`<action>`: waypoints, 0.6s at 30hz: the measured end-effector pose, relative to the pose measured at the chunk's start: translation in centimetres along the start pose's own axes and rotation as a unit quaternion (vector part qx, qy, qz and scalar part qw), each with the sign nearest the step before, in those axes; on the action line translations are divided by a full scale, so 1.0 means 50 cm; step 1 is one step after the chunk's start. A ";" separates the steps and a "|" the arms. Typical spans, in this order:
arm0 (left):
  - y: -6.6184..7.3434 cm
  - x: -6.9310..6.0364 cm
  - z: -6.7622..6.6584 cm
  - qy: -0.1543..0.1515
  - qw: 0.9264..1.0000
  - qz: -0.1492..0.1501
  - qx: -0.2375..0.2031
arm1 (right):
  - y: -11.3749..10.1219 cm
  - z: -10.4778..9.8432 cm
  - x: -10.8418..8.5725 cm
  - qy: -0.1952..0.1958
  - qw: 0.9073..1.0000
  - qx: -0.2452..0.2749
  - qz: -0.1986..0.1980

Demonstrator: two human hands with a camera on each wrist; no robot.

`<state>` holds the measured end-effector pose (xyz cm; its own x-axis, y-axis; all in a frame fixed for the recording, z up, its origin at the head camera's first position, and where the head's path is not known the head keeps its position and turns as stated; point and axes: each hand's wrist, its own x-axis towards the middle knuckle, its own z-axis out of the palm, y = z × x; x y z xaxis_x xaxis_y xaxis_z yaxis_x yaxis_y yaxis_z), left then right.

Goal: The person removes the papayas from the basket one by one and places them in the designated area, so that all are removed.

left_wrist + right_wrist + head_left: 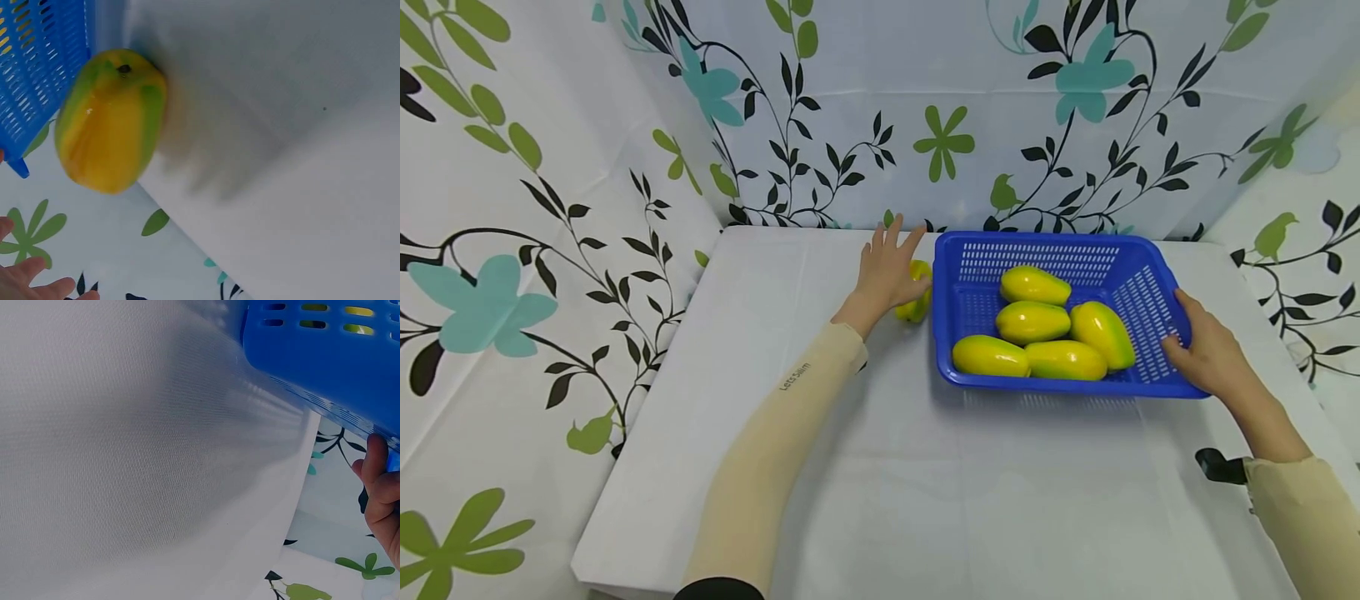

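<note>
Flowered cloth [943,142] backs the white surface [880,467], and just outside the left wall of the blue basket [1075,384] sits a lone mango [111,125], with the left hand [886,271] close by it, fingers spread wide and holding nothing! Glossy skin suggests slippery, and it looks firm and fairly light, so a full wrap round its fat middle should beat a pinch at the ends. Across at the far end, the right hand [1213,346] grips the basket's rim, a sound hold on stiff-looking plastic with five more mangoes [1032,322] inside.
</note>
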<state>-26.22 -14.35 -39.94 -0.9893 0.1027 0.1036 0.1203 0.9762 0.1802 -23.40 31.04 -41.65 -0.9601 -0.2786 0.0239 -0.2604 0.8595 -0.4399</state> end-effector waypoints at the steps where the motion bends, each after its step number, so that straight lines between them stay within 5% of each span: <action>1: 0.002 0.001 -0.003 0.005 1.000 0.004 0.000 | 0.000 0.000 0.000 0.000 1.000 0.000 0.000; 11: 0.059 0.002 -0.023 0.012 0.998 0.049 0.027 | 0.003 0.005 0.002 0.003 1.000 0.008 0.001; 18: 0.118 -0.011 -0.018 -0.012 0.989 0.137 0.054 | 0.000 0.003 0.000 0.002 1.000 0.008 0.003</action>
<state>-24.92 -8.82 -38.07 -0.9228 0.3688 0.1112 0.3753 0.9259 0.0437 -23.41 30.99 -41.78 -0.9621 -0.2716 0.0258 -0.2533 0.8542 -0.4540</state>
